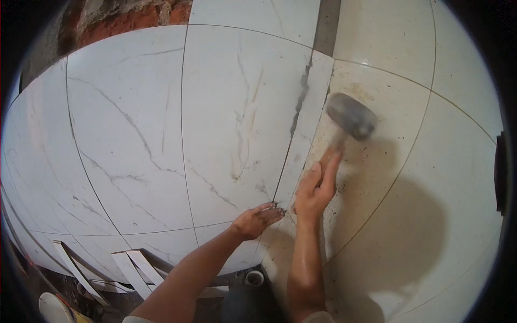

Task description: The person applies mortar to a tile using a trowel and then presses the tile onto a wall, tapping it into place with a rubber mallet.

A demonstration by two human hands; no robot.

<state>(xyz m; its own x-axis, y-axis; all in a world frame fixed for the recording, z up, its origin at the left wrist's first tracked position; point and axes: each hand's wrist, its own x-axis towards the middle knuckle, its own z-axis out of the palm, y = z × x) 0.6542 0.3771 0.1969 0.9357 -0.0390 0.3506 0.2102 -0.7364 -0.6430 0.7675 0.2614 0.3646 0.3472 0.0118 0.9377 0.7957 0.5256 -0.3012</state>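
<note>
My right hand [316, 191] is wrapped round the handle of a rubber mallet [351, 116], whose dark, motion-blurred head is raised in front of the cream wall tiles [398, 102]. Low at the corner, my left hand [259, 219] lies with its fingers stretched out against a narrow white tile strip [301, 137]. That strip runs up beside a large white marbled tile [231, 118]. Uneven grey mortar [301, 91] shows along the upper part of the joint between them. What the left fingertips press on is too small to make out.
Several narrow cut tile strips [132, 269] lean at the lower left. A bucket [54, 308] stands near them, and a short round pipe end [254, 278] is by the wall's foot. Bare brick [129, 24] shows at the top left, and a bare grey strip [327, 27] above the corner.
</note>
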